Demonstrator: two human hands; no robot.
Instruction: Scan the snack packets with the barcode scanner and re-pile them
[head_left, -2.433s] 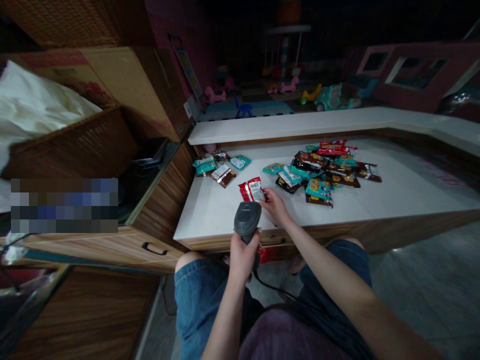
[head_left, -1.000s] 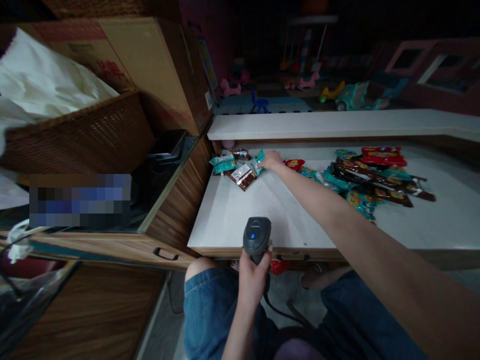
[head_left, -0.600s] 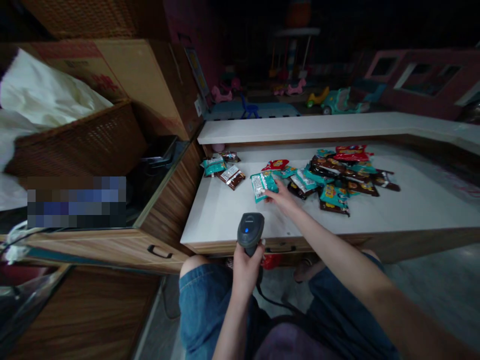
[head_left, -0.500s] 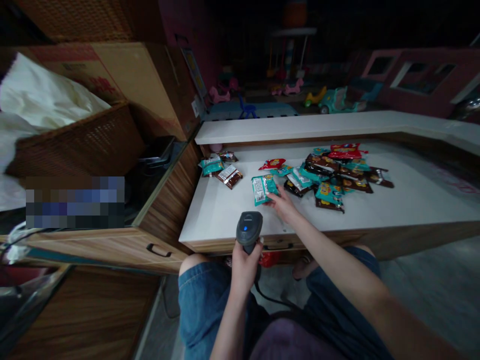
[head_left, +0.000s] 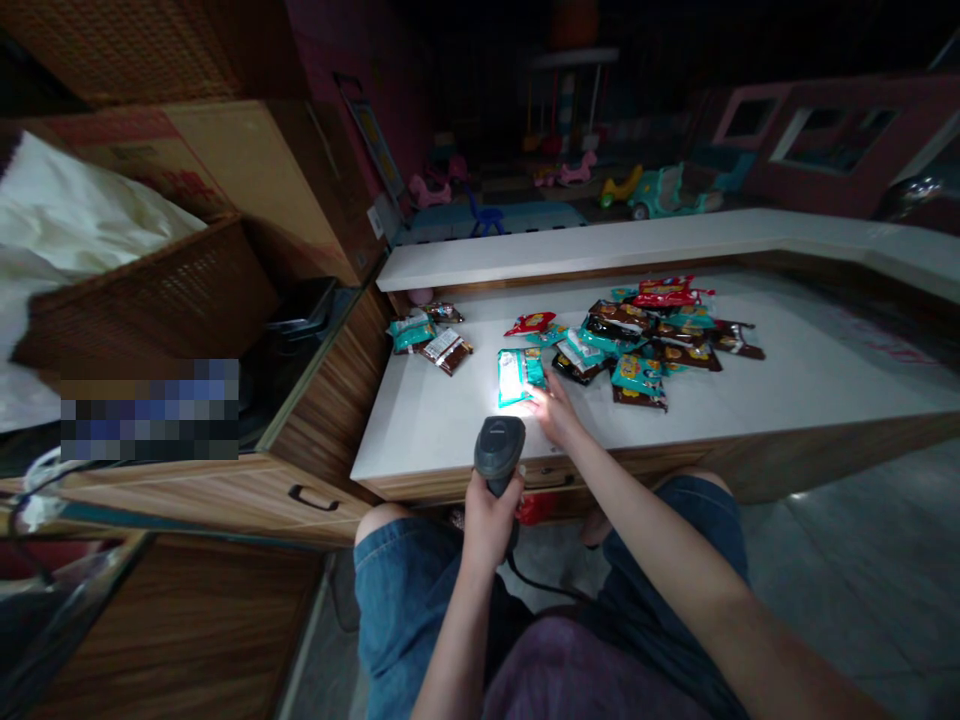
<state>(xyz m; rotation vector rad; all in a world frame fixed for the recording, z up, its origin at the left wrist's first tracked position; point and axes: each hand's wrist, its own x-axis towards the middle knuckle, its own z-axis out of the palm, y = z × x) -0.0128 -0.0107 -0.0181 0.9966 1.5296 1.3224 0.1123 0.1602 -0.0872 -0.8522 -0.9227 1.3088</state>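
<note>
Gripped by its handle, a dark grey barcode scanner [head_left: 499, 445] is in my left hand [head_left: 489, 515], above my lap at the counter's front edge. White light from it falls on a teal snack packet [head_left: 516, 376]. My right hand [head_left: 553, 410] holds that packet at its lower right edge, with the printed back facing up. Just right of it lies a pile of teal, brown and red snack packets [head_left: 637, 345]. A smaller group, including a brown packet [head_left: 447, 351], lies at the counter's left end.
The white counter [head_left: 420, 440] has a raised ledge [head_left: 570, 250] along its back. To the left stand a wicker basket [head_left: 150, 300] with white bags and a cardboard box [head_left: 262, 180]. The scanner's cable [head_left: 540, 585] hangs between my knees.
The scanner's light has come on and brightens the teal packet's back. Its blue indicator no longer shows. Both hands keep their holds, and the whole view has shifted slightly.
</note>
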